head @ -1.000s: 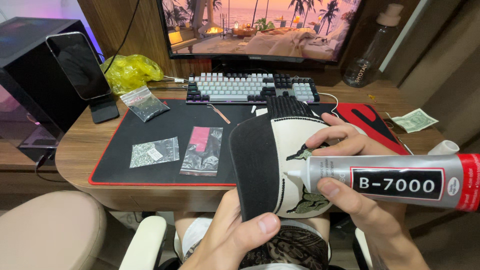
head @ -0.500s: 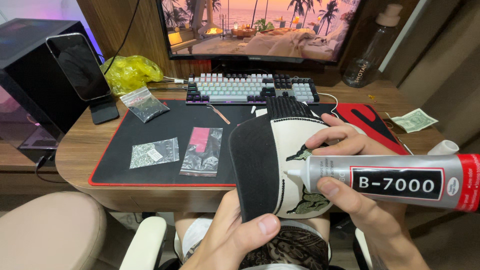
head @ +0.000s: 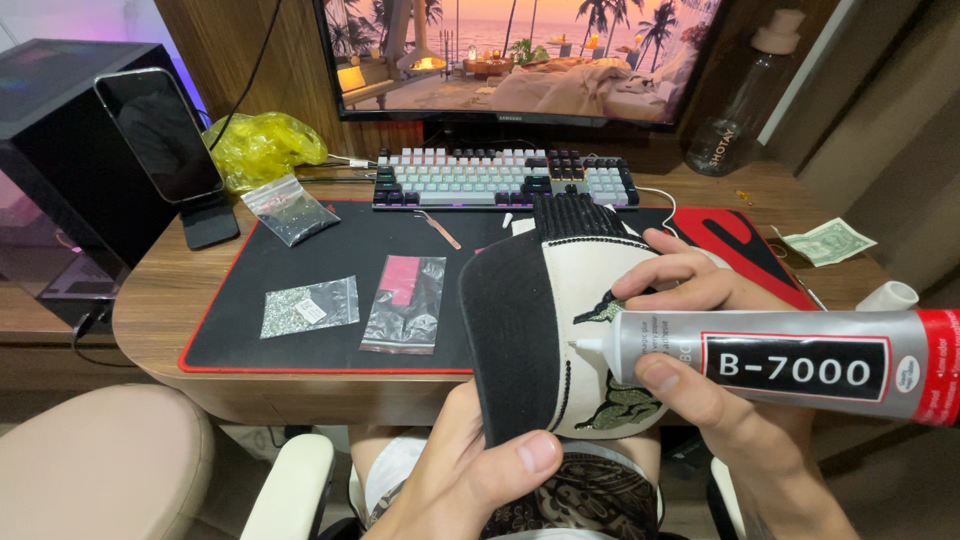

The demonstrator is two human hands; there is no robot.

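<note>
I see a wooden desk with a black mat on it. Just in front of the mat, my left hand squeezes the cap by its brim. My right hand is wrapped tight round the glue tube, its tip touching the cap. Small bags lie on the mat.

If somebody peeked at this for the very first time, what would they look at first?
Probably the big silver glue tube in the right hand, its tip touching the cream front of a cap right up close. The left hand holds the cap by its black brim. Behind, a monitor glows with an orange sunset over a keyboard.
</note>
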